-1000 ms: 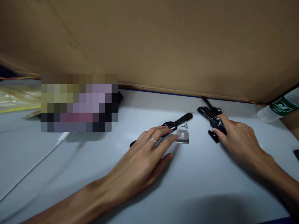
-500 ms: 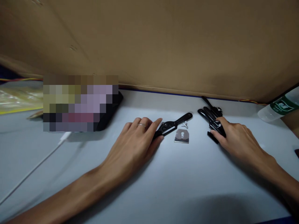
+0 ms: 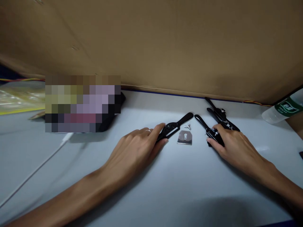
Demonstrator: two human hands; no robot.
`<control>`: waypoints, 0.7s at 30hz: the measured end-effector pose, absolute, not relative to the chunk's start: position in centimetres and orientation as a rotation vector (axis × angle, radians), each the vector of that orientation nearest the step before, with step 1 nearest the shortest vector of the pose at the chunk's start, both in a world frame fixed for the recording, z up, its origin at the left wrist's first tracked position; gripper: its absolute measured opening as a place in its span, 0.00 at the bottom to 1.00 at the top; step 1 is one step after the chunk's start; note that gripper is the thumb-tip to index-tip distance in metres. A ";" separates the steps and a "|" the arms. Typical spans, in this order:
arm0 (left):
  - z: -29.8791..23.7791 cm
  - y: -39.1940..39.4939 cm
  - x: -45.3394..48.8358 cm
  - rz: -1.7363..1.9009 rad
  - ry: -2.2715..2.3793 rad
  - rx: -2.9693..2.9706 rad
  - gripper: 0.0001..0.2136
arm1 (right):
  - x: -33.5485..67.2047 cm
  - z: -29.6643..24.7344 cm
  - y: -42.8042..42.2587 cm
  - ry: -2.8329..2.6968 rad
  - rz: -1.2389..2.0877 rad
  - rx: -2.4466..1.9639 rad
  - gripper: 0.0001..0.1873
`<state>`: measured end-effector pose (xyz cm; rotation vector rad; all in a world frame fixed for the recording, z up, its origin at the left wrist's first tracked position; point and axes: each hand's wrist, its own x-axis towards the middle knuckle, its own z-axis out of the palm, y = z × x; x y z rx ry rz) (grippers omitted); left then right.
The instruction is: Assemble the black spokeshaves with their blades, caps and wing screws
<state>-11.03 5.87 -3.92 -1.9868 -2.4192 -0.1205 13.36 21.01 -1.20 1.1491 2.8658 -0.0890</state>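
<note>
Three black handles (image 3: 176, 125): left hand (image 3: 134, 148) spread flat on one; right hand (image 3: 233, 146) grip unclear. One plate (image 3: 184, 138), one screw (image 3: 187, 126).

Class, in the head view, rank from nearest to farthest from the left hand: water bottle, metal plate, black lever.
1. Black lever, touched by the left hand.
2. Metal plate, just right of the lever.
3. Water bottle, far right edge.
</note>
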 end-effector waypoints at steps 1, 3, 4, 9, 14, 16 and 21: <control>-3.8 5.9 -11.0 -0.107 -2.430 -1.982 0.20 | 13.3 -1.1 20.9 2.869 -0.122 1.146 0.17; -3.8 5.9 -11.0 -0.099 -2.430 -1.981 0.19 | 13.2 -1.0 20.6 2.875 -0.186 1.119 0.15; -3.8 5.9 -11.0 -0.106 -2.423 -1.983 0.19 | 13.1 -1.0 20.4 2.882 -0.205 1.094 0.15; -4.0 5.9 -10.9 -0.133 -2.403 -1.980 0.18 | 13.0 -1.2 19.9 2.941 -0.266 0.951 0.13; -3.8 6.0 -10.8 -0.092 -2.406 -1.993 0.19 | 13.4 -1.0 20.7 3.084 -0.312 1.074 0.16; -3.8 6.0 -10.8 -0.111 -2.407 -1.999 0.19 | 13.4 -0.8 21.2 3.073 -0.171 1.168 0.17; -3.8 6.0 -10.9 -0.100 -2.419 -1.990 0.18 | 13.4 -1.0 21.9 2.904 0.086 1.236 0.17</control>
